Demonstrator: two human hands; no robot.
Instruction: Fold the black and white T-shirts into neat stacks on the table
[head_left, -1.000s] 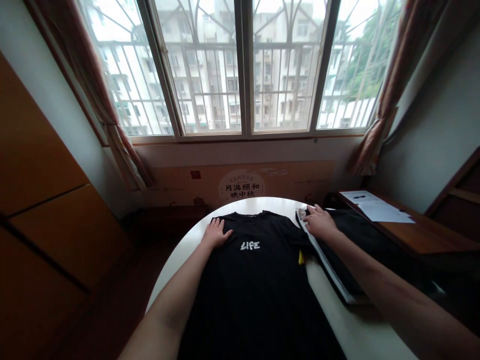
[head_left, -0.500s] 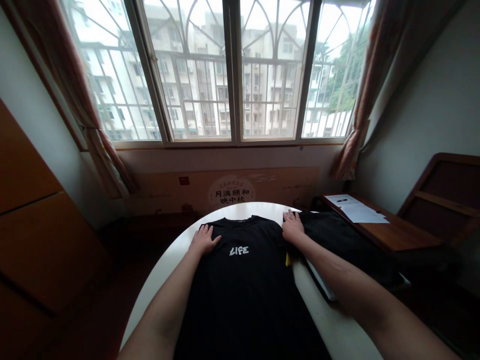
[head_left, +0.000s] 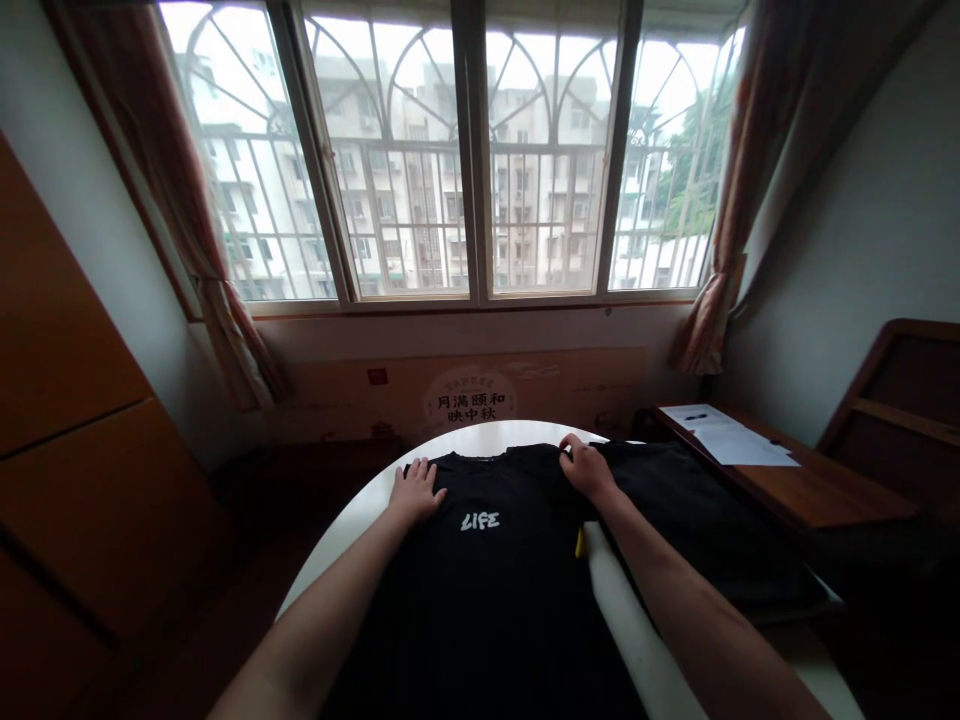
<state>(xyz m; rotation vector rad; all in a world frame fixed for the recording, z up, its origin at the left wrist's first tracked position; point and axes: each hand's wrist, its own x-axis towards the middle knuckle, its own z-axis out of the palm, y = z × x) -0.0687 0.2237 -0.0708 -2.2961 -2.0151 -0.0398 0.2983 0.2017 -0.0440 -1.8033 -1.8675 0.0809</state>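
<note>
A black T-shirt (head_left: 487, 590) with white lettering on its chest lies spread over a round white table (head_left: 637, 650), its neckline toward the window. My left hand (head_left: 416, 493) rests flat on the shoulder at the left, fingers apart. At the opposite shoulder, my right hand (head_left: 589, 470) has its fingers curled over the cloth by the sleeve; the fingertips are partly hidden. A small yellow patch (head_left: 580, 542) shows at the shirt's right side, below that sleeve. The shirt's lower end runs out of view.
More black cloth (head_left: 712, 520) lies on the right of the table, beneath and beyond my right forearm. Past it stands a brown wooden desk (head_left: 832, 490) with white papers (head_left: 742, 442). A wooden chair back (head_left: 900, 400) rises at far right, an orange-brown cabinet (head_left: 67, 480) at left.
My right hand has shifted slightly left onto the shirt's shoulder, and its fingers have curled from lying flat. My left hand stays on the other shoulder. The view has tilted up a little.
</note>
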